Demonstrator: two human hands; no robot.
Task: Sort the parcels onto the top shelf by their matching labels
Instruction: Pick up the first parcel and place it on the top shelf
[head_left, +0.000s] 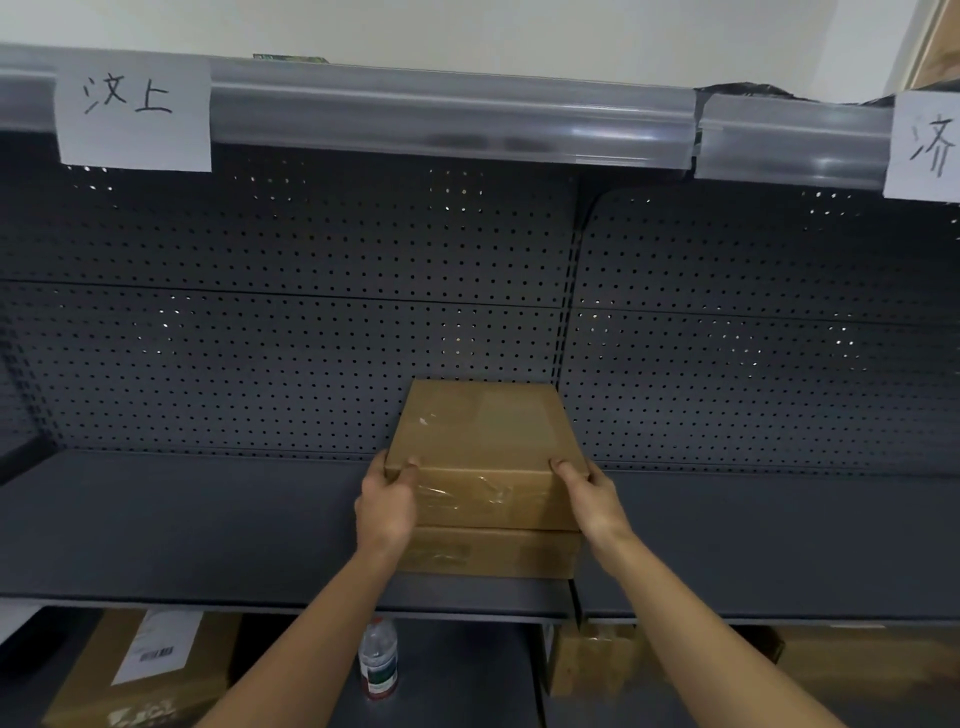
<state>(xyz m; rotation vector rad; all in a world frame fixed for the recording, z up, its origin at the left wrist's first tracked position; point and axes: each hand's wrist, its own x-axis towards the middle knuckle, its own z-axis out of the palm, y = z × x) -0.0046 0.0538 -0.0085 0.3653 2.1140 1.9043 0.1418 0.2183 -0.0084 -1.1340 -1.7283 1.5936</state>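
Both hands grip the upper cardboard parcel (483, 447): the left hand (387, 501) wraps its front left corner with fingers on the top edge, and the right hand (589, 491) clasps the front right corner the same way. That parcel sits stacked on a second cardboard parcel (493, 553), which rests on the dark grey shelf (182, 525) against the perforated back panel (291, 332). Above, on the top shelf's clear rail (452, 117), hang a handwritten paper label (134, 111) at left and another label (927, 148) at right. Below stand a water bottle (378, 660) and more boxes (140, 670).
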